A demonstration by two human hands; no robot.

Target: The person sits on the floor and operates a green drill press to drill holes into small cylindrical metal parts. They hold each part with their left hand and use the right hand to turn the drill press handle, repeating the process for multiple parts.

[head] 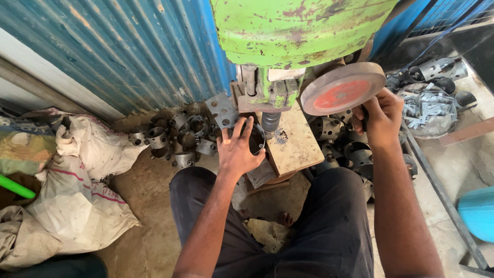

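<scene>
A green, rust-flecked press machine (288, 31) stands in front of me against a blue corrugated wall. My left hand (237, 150) grips a dark metal ring (257, 138) and holds it at the edge of the press plate (294, 146), just left of the steel punch (270, 121). My right hand (382, 117) is closed around the handle below the round flywheel (342, 88), which has a red centre. My knees in dark trousers frame the base of the machine.
Heaps of similar metal rings lie left (175, 139) and right (350, 146) of the press. A dish of small metal strips (429, 110) sits at the right. White sacks (87, 175) fill the left floor. A blue tub (478, 213) is at the right edge.
</scene>
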